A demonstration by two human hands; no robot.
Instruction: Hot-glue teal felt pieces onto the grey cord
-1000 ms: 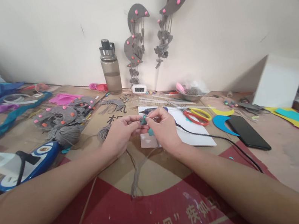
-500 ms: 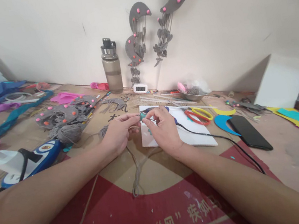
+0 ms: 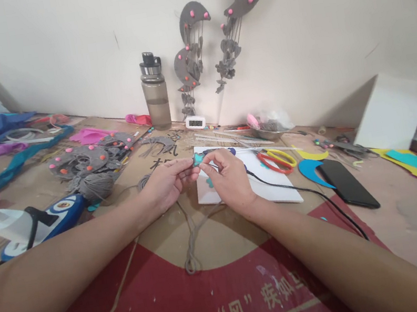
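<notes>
Between my two hands is a small teal cutout (image 3: 198, 159), star- or flower-like in outline. My left hand (image 3: 166, 185) pinches its left side between thumb and fingers. Thumb and forefinger of my right hand (image 3: 230, 178) close on its right edge. Grey yarn (image 3: 192, 257) hangs below my hands and ends in a loop on the cardboard. Another teal cutout (image 3: 209, 183) lies on a white board (image 3: 274, 192) under my hands. Behind my right hand a blue-handled tool with a black cord (image 3: 298, 189) is mostly hidden.
Scissors with red and yellow handles (image 3: 276, 160), a blue crescent (image 3: 313, 173) and a phone (image 3: 348, 185) lie to the right. On the left are a ball of grey yarn (image 3: 96, 186) and a power strip (image 3: 67, 209). A water bottle (image 3: 156, 98) stands by the wall.
The teal cutout now shows more of its face between my fingers. My left fingers have shifted and straightened a little; my right hand has hardly moved.
</notes>
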